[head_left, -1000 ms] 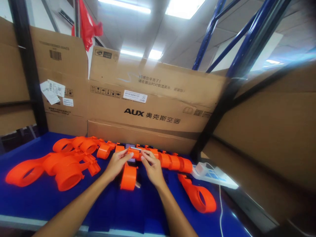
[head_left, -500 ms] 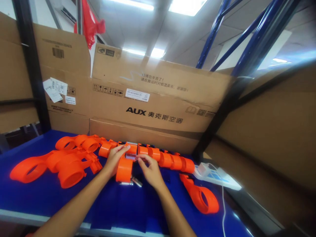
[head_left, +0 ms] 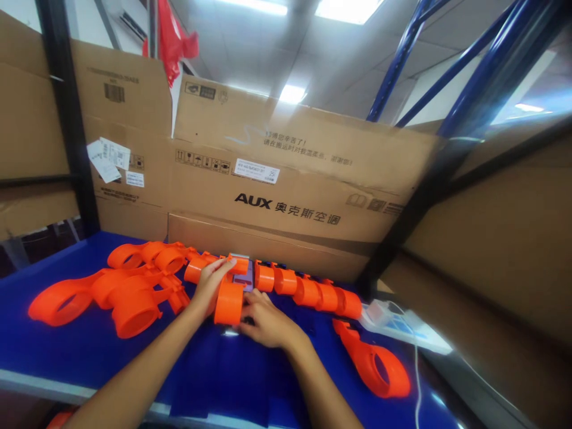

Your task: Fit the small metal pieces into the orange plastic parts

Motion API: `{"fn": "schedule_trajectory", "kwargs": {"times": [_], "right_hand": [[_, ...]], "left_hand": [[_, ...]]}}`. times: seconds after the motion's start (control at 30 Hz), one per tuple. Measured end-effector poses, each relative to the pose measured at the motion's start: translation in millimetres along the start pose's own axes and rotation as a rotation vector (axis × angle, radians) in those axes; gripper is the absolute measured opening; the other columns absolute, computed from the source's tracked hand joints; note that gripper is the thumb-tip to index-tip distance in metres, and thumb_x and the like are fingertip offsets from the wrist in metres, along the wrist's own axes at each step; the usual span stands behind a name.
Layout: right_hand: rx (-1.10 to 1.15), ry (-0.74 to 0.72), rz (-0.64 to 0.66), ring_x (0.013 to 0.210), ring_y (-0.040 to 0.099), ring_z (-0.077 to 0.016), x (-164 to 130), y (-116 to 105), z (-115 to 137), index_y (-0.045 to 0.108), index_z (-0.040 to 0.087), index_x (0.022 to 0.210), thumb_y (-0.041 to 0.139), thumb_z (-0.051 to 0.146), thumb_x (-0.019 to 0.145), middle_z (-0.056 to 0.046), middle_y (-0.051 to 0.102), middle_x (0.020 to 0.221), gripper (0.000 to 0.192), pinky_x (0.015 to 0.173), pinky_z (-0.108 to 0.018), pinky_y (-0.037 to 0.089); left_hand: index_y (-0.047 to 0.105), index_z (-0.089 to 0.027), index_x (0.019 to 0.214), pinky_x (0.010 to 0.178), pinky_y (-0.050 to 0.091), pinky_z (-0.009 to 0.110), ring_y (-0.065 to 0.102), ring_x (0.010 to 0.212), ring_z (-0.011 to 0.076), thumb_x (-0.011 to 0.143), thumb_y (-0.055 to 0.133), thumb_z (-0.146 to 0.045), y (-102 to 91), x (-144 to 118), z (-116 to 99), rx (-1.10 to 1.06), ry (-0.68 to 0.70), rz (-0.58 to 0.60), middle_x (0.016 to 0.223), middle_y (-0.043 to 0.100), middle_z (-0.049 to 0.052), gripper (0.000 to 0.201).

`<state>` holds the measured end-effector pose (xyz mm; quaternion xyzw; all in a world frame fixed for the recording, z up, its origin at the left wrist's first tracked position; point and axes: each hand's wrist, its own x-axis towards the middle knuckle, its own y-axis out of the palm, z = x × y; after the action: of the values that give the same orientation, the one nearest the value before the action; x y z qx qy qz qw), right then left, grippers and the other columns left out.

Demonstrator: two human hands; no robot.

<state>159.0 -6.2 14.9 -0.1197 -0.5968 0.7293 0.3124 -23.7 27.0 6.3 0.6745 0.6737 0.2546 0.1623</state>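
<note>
My left hand (head_left: 213, 286) is closed on an orange plastic ring-shaped piece (head_left: 239, 264), its fingertips along the piece's left side. Nearer to me stands a second orange ring (head_left: 229, 304), just below the left fingers; whether the two are joined is unclear. My right hand (head_left: 263, 316) is beside this ring's right edge, with bent fingers partly hidden, so what they pinch cannot be made out. A small shiny metal piece (head_left: 230, 332) shows under the lower ring. Behind the hands lies a flat, dark-edged object with a purplish face (head_left: 245, 281).
Orange ring pieces form a row (head_left: 308, 293) to the right and a pile (head_left: 134, 310) to the left. One more orange piece (head_left: 388, 372) lies at the right, by a white power strip (head_left: 406, 328) and cable. Cardboard (head_left: 286, 179) walls the blue table (head_left: 89, 357).
My right hand has moved down from the upper ring's metal part to beside the lower ring, covering a loose metal piece seen there before. My left hand keeps its hold. The view has shifted slightly.
</note>
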Motion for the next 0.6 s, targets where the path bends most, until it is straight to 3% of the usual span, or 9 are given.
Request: {"fn": "schedule_trajectory", "kwargs": {"times": [0.13,0.23,0.43,0.6], "right_hand": [[-0.055,0.096,-0.003,0.107,0.053,-0.0257,1.1,0.7,-0.5,0.073,0.022,0.106,0.069,0.038,0.089,-0.008,0.064,0.110,0.023,0.094,-0.037,0.039],[-0.060,0.091,0.005,0.107,0.053,-0.0269,2.4,1.8,0.5,0.073,0.024,0.107,0.072,0.042,0.086,-0.008,0.065,0.111,0.028,0.094,-0.038,0.039],[-0.032,0.039,-0.056,0.112,0.055,-0.0272,6.6,4.2,3.2,0.073,0.025,0.108,0.072,0.028,0.083,-0.007,0.067,0.113,0.025,0.097,-0.038,0.040],[0.038,0.050,-0.187,0.097,0.060,-0.0242,0.3,2.0,-1.7,0.071,0.022,0.094,0.071,0.019,0.077,-0.006,0.071,0.100,0.017,0.087,-0.034,0.046]], "left_hand": [[0.074,-0.014,0.088,0.060,0.055,0.026,0.067,0.064,0.0167,0.065,0.086,-0.041,0.5,0.2,1.0,-0.020,0.015,0.001,0.076,0.074,0.003,0.038],[0.074,-0.014,0.089,0.061,0.055,0.026,0.067,0.064,0.0165,0.066,0.085,-0.040,0.0,1.1,3.0,-0.009,0.025,0.005,0.077,0.074,0.003,0.036],[0.075,-0.014,0.095,0.069,0.055,0.027,0.070,0.073,0.0189,0.068,0.083,-0.040,0.1,2.3,6.6,0.024,0.029,0.024,0.084,0.076,0.005,0.038],[0.074,-0.014,0.096,0.071,0.055,0.028,0.071,0.075,0.0201,0.068,0.083,-0.040,0.7,1.2,8.7,0.042,0.037,0.039,0.087,0.077,0.006,0.039]]}}
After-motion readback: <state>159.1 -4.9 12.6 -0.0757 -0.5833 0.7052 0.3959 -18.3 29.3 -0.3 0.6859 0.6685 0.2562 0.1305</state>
